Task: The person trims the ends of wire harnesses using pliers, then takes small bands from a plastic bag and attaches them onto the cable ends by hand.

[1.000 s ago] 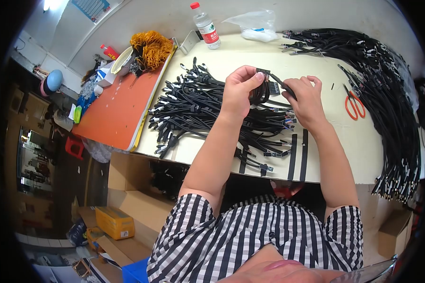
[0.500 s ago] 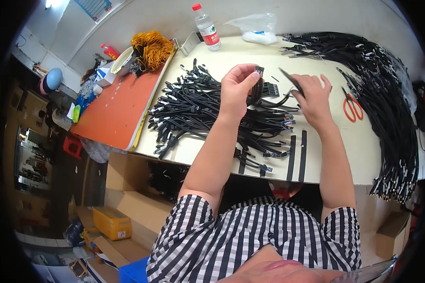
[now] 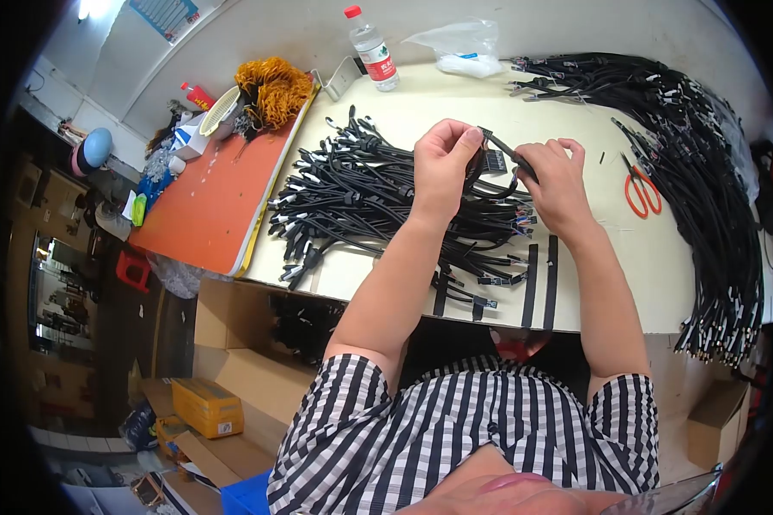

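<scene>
My left hand (image 3: 442,163) is closed, with thumb and fingers pinching a black cable (image 3: 472,170) near its small connector end. My right hand (image 3: 554,176) is wrapped round a slim, dark, pointed tool (image 3: 511,154), possibly tweezers. Its tip reaches the cable end at my left fingertips; whether it touches cannot be made out. Just beyond the hands lies a small black block (image 3: 496,160) with pale markings. Under and left of my left hand spreads a pile of black cables (image 3: 352,184) with white-tipped ends and connectors.
Orange-handled scissors (image 3: 637,193) lie to the right, beside a long bundle of black cables (image 3: 704,197). Two black strips (image 3: 541,283) are on the table's front edge. A water bottle (image 3: 374,56) and a plastic bag (image 3: 468,51) stand at the back. An orange board (image 3: 215,197) is at left.
My right hand has moved slightly left, bringing the tool's tip to the cable end in my left hand. My left hand has shifted a little right. A small dark scrap now lies near the scissors.
</scene>
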{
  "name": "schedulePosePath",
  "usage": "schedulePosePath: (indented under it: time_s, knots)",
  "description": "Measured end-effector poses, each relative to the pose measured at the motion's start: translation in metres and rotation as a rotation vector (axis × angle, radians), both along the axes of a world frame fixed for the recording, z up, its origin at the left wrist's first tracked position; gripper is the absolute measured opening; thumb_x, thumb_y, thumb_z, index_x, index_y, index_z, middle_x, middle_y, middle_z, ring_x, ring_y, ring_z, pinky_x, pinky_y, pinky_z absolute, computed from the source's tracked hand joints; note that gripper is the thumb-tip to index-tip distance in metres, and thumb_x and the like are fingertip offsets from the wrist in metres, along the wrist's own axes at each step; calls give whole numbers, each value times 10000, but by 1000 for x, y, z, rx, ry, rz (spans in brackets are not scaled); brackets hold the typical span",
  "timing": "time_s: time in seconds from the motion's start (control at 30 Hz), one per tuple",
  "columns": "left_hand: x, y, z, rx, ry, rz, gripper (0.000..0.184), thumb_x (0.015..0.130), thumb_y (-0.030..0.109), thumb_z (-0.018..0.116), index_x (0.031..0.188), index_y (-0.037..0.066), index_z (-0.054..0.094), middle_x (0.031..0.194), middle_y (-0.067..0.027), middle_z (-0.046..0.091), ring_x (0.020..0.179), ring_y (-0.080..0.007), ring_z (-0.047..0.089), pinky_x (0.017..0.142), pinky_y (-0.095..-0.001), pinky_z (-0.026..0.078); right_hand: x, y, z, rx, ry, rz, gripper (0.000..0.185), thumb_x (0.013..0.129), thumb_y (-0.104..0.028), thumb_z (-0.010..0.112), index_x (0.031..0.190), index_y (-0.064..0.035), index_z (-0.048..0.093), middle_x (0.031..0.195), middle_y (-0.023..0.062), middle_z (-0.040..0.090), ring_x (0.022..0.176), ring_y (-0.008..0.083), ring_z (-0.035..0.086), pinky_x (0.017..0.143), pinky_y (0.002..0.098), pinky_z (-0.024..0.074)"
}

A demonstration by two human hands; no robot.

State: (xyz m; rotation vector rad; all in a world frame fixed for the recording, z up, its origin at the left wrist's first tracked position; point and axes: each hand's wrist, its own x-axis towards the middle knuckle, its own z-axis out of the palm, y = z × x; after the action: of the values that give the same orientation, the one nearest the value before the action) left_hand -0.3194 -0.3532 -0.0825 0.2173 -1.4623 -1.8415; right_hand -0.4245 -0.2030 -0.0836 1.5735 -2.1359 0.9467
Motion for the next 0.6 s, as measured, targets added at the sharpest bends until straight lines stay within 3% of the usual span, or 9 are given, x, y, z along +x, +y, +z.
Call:
schedulePosePath:
  time_s: [0.3,0.37,0.47,0.53,0.6]
  knots:
    - [6,-9,0,311,30,-273,100,939,107,618,884,25,631,784,-30,645,681,-85,585,603,-199,468,5,-3,1,-34,-14,116,199,822,-49,664,1010,-93,614,897,18,626,897,207,557,1011,417,280]
    - [7,-17,1,199,125,-187,128,957,132,598,879,36,628,794,-34,644,697,-107,594,625,-220,481,2,2,10,-42,32,99,212,821,-45,660,1020,-101,616,916,15,627,920,205,558,1027,418,267]
    - [9,-23,9,116,88,-48,165,963,188,600,893,43,638,921,-64,677,850,-110,597,811,-268,482,-16,13,15,-135,152,-4,271,827,-41,650,1083,-127,626,990,14,640,997,199,564,1050,418,247]
    - [14,-18,13,-181,-154,-236,172,963,192,591,927,36,653,1049,-70,688,992,-136,605,893,-297,458,-30,17,13,-376,213,-145,267,845,-74,644,1101,-146,629,1002,-2,649,974,185,563,1009,405,270]
    - [14,-12,9,-388,-433,-597,240,954,231,598,952,11,694,1032,-66,698,963,-141,608,914,-304,455,-41,21,8,-504,4,-200,226,899,-93,606,1117,-143,634,986,-11,657,929,160,549,978,362,281]
